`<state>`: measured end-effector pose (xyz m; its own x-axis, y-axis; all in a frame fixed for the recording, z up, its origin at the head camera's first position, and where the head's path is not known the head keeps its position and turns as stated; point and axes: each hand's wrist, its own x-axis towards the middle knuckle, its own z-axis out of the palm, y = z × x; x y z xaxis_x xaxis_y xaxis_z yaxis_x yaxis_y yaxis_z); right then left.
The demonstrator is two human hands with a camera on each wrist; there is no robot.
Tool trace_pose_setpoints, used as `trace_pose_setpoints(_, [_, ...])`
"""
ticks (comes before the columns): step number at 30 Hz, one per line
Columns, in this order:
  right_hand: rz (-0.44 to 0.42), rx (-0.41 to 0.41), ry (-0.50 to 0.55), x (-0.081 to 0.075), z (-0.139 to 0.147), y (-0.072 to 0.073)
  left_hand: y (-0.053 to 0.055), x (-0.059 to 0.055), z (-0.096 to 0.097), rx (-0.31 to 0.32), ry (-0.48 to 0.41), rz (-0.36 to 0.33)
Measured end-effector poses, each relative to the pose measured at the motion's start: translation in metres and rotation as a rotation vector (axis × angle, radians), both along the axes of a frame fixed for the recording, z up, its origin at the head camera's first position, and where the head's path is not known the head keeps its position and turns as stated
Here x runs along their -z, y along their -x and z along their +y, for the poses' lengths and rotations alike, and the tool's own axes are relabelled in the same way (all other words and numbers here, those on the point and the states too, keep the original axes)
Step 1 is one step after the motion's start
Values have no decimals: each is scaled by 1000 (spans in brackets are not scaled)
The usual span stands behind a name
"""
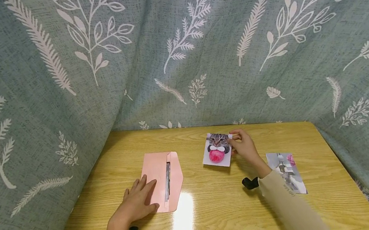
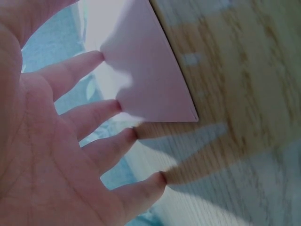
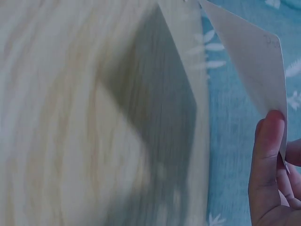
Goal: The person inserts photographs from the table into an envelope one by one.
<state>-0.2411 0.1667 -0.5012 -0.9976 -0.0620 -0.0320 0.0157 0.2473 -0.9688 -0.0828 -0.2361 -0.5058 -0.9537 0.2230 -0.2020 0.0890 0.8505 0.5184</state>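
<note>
My left hand (image 1: pixel 136 204) lies flat, fingers straight, pinning the pink envelope (image 1: pixel 162 180) on the near-left table (image 1: pixel 214 215). Farther right, my right hand (image 1: pixel 246 148) pinches the cat photo (image 1: pixel 217 149), lifted. Next, I judge, it must line up with the envelope's open slit.

No writing, label or number can be read on anything in these views.

Right hand (image 1: pixel 245 147) pinches cat photo (image 1: pixel 217 150); left hand (image 1: pixel 137 204) presses pink envelope (image 1: pixel 162 181)

Sleeve hides part of the second photo (image 1: pixel 286 171)
</note>
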Motion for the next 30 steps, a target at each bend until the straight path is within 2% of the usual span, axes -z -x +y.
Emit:
trace_pose_setpoints(8, [-14,-29,18,3,-20,-8,1,0,-1,4,0,-15])
trace_pose_setpoints(19, [-2,-75,52,8,-55,-15,2,0,-2,-2,-4,1])
trace_pose_setpoints(30, [-29,-52,49,20,-87,-17,2,2,-3,7,-7,4])
